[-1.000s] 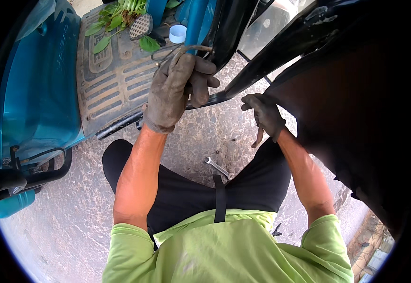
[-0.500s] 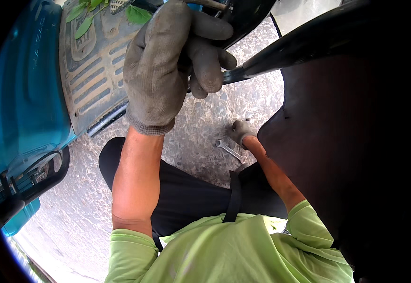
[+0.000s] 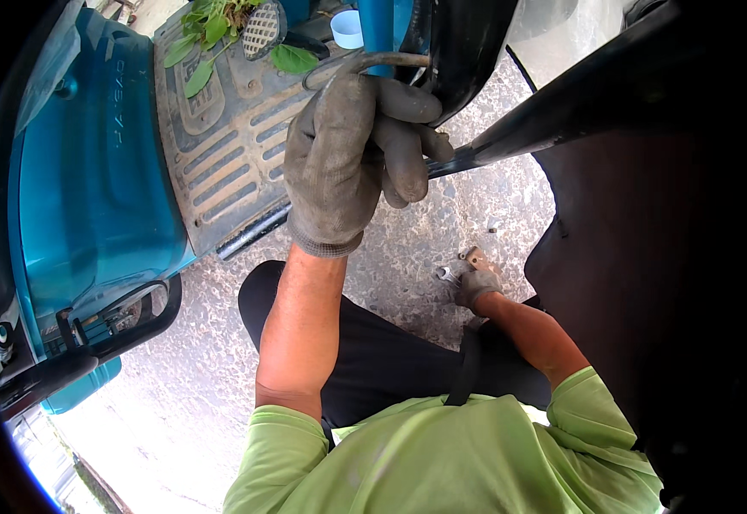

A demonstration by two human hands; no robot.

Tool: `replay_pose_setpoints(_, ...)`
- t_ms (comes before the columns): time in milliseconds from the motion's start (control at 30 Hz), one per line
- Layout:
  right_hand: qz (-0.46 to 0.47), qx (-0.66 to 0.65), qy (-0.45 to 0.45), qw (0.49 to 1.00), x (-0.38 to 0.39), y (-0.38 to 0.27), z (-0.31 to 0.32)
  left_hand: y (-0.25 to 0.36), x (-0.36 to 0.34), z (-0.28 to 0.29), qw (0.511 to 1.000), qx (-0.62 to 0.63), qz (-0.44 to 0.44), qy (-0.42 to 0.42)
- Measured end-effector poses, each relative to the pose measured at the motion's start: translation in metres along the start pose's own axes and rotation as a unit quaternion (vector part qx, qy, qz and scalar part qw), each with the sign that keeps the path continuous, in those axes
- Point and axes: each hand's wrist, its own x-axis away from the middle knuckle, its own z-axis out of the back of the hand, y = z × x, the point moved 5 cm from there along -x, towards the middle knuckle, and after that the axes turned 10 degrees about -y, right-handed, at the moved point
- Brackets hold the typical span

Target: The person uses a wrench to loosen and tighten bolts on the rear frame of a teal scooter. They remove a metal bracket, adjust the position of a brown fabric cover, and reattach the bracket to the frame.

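My left hand [image 3: 339,154], in a grey work glove, is raised beside the footboard of a teal vehicle. Its fingers curl round a black bar [image 3: 502,150] that slants off to the upper right. Down by the ground, my right hand [image 3: 476,289], gloved too, is closed over a wrench [image 3: 447,275]. Only the wrench's open end shows past the glove, and the rest is hidden. Touching or just beyond those fingers is a small brown piece [image 3: 481,259], its kind unclear. A small dark part [image 3: 492,227] lies farther off on the concrete.
The slotted footboard [image 3: 228,171] carries green leaves [image 3: 210,34] and a ridged pedal [image 3: 264,32]. Left of it stands the teal body panel [image 3: 103,171], with a black curved rail [image 3: 133,334] below. A large dark panel [image 3: 613,223] closes off the right side.
My right hand has come nearer to me and closed over the wrench, which lay exposed beside it before. The brown piece now shows. The view has shifted; my left hand keeps its hold.
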Motion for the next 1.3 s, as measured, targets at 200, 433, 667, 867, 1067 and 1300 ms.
replay_pose_setpoints(200,0.017,-0.040,0.029,0.999,-0.015,0.014,-0.019,-0.002,-0.001,0.000,0.999,0.036,0.019,0.001)
replay_pose_setpoints(433,0.040,-0.002,0.045,0.998,-0.020,0.005,-0.033,0.008,-0.001,-0.008,0.996,-0.005,0.059,0.063)
replay_pose_setpoints(667,0.020,0.271,0.027,0.962,-0.077,0.051,-0.097,0.009,0.000,-0.006,0.996,0.021,0.068,0.054)
replay_pose_setpoints(867,0.061,0.161,0.002,0.985,-0.009,0.019,-0.037,0.007,-0.001,-0.004,0.994,0.063,0.085,0.040)
replay_pose_setpoints(1067,0.065,0.070,-0.030,0.995,-0.014,0.009,-0.031,0.016,0.000,-0.004,0.992,0.047,0.117,0.031)
replay_pose_setpoints(1300,0.073,-0.440,-0.099,0.890,0.050,-0.005,0.073,0.022,-0.005,-0.007,0.989,0.049,0.138,0.024)
